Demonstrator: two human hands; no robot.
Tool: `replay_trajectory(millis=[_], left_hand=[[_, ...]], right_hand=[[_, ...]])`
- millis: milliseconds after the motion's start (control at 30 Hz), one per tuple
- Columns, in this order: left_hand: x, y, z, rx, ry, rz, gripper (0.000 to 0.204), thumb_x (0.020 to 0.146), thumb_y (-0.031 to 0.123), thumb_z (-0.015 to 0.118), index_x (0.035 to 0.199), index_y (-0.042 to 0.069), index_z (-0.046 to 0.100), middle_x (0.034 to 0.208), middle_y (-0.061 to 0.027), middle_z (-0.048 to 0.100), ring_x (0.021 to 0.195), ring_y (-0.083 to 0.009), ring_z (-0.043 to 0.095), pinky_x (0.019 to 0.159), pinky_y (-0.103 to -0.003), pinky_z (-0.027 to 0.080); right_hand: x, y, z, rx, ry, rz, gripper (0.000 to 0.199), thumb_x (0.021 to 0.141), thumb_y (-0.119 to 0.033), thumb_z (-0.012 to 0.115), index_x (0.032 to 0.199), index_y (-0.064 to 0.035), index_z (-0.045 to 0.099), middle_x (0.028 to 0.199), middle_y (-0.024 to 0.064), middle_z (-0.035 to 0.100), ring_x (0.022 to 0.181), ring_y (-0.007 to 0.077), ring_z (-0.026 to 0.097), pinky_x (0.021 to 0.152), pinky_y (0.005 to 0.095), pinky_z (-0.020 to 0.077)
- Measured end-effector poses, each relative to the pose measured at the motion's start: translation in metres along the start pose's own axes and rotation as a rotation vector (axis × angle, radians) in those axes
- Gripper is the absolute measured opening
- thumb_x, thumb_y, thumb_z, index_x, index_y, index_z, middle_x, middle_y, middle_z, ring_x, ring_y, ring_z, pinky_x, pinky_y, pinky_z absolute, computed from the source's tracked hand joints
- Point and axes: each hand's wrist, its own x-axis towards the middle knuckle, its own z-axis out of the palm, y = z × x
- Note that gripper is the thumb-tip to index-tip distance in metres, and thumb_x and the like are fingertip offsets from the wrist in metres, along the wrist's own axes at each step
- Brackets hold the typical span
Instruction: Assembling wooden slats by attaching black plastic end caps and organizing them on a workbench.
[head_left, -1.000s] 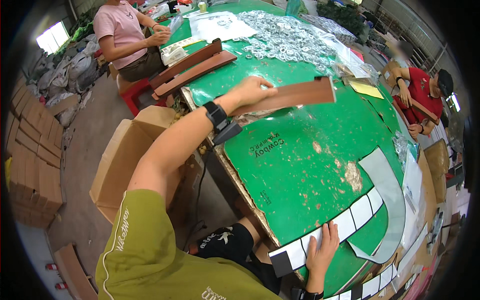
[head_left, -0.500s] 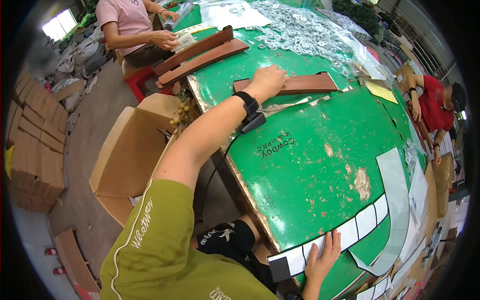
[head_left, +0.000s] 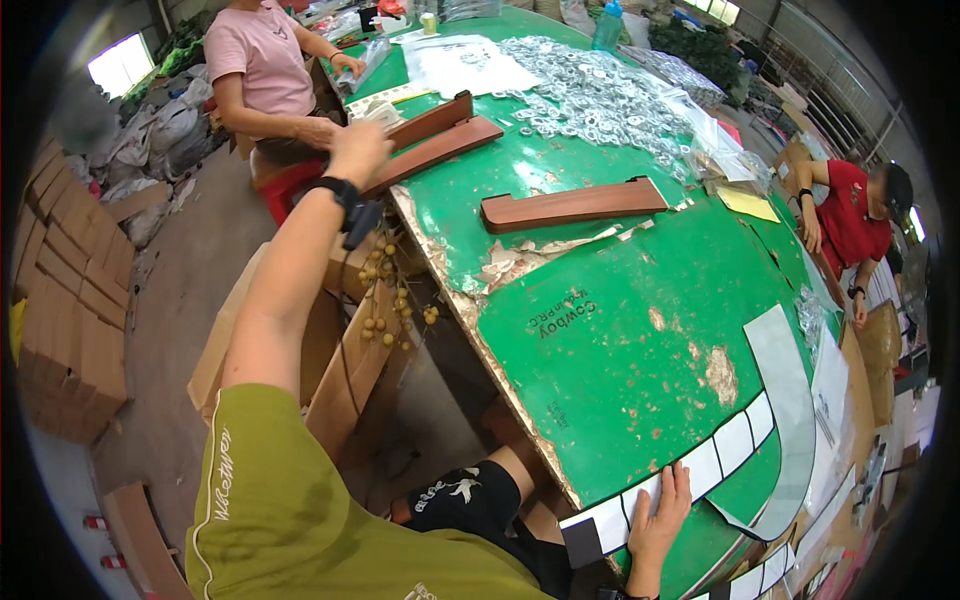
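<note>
My left hand (head_left: 362,153) is stretched to the far left, at the near ends of two long brown bar-like pieces (head_left: 445,150) with a dark end. Its fingers are blurred and partly hidden, so its grip cannot be made out. Another brown piece (head_left: 575,205), with dark ends, lies by itself on the green table (head_left: 600,360). My right hand (head_left: 658,520) rests flat, fingers stretched, on a strip of white panels with black borders (head_left: 705,465) along the near table edge. A curved grey-white strip (head_left: 790,410) lies beside it.
A heap of small metal rings (head_left: 600,95) covers the far table. A person in pink (head_left: 262,70) sits far left, another in red (head_left: 858,215) at the right. Below the table's worn edge are an open carton (head_left: 235,320) and round yellowish fruits (head_left: 385,285).
My left hand has left the single brown piece and swung left to the pair of brown pieces near the person in pink. My right hand stays on the panelled strip.
</note>
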Motion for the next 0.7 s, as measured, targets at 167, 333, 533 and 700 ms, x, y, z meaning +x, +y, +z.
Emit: replay_trajectory(millis=[167, 333, 533, 700], left_hand=[[-0.012, -0.085, 0.060, -0.115, -0.120, -0.195, 0.040, 0.090, 0.035, 0.067, 0.111, 0.001, 0.067, 0.114, -0.0226, 0.070, 0.108, -0.0368, 0.067, 0.087, -0.049, 0.055], [-0.009, -0.060, 0.071, 0.088, 0.105, -0.137, 0.037, 0.081, 0.027, 0.081, 0.106, 0.004, 0.065, 0.106, -0.0172, 0.064, 0.098, -0.0368, 0.069, 0.079, -0.045, 0.057], [-0.002, -0.063, 0.091, -0.012, 0.166, -0.080, 0.024, 0.091, 0.025, 0.068, 0.093, 0.002, 0.063, 0.100, -0.0201, 0.062, 0.088, -0.0385, 0.066, 0.076, -0.048, 0.055], [-0.012, -0.069, 0.060, -0.079, 0.481, 0.051, 0.023, 0.098, 0.025, 0.059, 0.093, 0.003, 0.061, 0.095, -0.0175, 0.061, 0.084, -0.0388, 0.065, 0.072, -0.047, 0.054]], right_hand=[[0.002, -0.005, 0.001, -0.012, 0.003, 0.024, 0.054, 0.087, -0.015, 0.066, 0.138, -0.0001, 0.053, 0.150, 0.0211, 0.046, 0.140, 0.0436, 0.040, 0.114, 0.0547, 0.0301], [0.003, -0.006, 0.000, -0.029, -0.033, 0.024, 0.054, 0.088, -0.017, 0.065, 0.138, -0.0010, 0.052, 0.150, 0.0201, 0.047, 0.141, 0.0423, 0.040, 0.114, 0.0544, 0.0302], [0.006, -0.011, -0.004, -0.053, -0.014, 0.005, 0.053, 0.089, -0.017, 0.064, 0.137, -0.0011, 0.053, 0.149, 0.0193, 0.048, 0.140, 0.0418, 0.041, 0.114, 0.0538, 0.0307], [0.004, -0.008, -0.003, -0.045, -0.019, 0.004, 0.054, 0.089, -0.018, 0.065, 0.138, -0.0006, 0.053, 0.149, 0.0199, 0.048, 0.140, 0.0417, 0.042, 0.114, 0.0531, 0.0313]])
